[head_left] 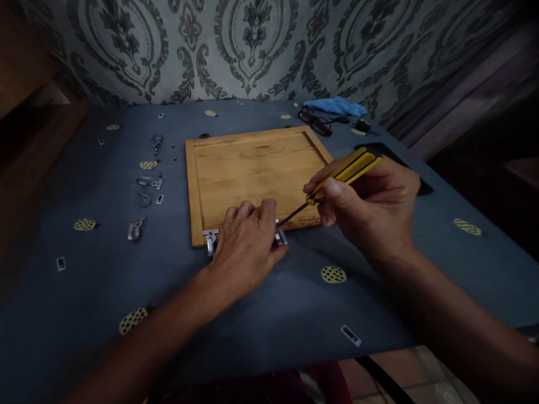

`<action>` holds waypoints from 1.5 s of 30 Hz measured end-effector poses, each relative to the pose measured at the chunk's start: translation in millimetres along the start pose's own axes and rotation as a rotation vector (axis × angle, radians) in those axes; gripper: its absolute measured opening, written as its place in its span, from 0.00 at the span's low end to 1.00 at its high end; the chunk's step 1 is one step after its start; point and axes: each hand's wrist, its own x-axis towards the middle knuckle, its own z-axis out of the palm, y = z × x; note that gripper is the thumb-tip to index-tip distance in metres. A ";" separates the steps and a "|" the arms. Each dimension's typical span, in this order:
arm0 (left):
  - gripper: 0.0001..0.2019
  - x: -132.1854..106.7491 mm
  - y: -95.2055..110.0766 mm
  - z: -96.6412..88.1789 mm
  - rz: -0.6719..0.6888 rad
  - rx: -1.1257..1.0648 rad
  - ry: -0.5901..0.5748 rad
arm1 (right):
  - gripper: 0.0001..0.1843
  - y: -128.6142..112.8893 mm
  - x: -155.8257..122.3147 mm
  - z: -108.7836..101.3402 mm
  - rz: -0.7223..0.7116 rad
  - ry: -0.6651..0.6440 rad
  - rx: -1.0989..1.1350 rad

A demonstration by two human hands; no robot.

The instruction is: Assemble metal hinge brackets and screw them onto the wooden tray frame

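Note:
My right hand (370, 200) grips a yellow-and-black screwdriver (348, 173) by its handle. The shaft slants down left, its tip at a shiny metal fitting (280, 236) on the near edge of a framed wooden panel (250, 176). My left hand (247, 241) bends over that edge, fingers on the panel and thumb against the fitting, partly hiding it. Just left of this hand, a second metal fitting (211, 241) with a T-shaped plate sits on the same edge. Small dark holes show in the panel's near right edge.
Loose metal fittings (137, 229) and small screws (156, 148) lie on the blue patterned tablecloth (98, 281), left of the panel. At the back right are eyeglasses (316, 121) and a blue cloth (334, 107). A flat dark object (408, 169) lies behind my right hand.

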 end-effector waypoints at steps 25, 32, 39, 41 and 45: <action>0.23 -1.0 -2.2 2.9 0.029 0.006 0.030 | 0.12 -7.2 4.8 -13.5 0.093 -0.288 -0.012; 0.23 -0.2 -2.2 3.1 0.027 0.002 0.024 | 0.09 -7.5 3.9 -6.6 0.045 -0.223 -0.011; 0.26 -0.9 -2.2 2.7 0.039 0.009 0.027 | 0.13 -11.4 3.7 -14.1 0.124 -0.308 0.029; 0.26 -0.7 -2.1 2.6 0.030 0.007 0.020 | 0.12 -10.4 3.8 -15.2 0.123 -0.312 0.016; 0.25 0.0 -1.9 2.8 0.010 -0.010 0.022 | 0.10 -8.8 4.0 -10.5 0.078 -0.240 -0.009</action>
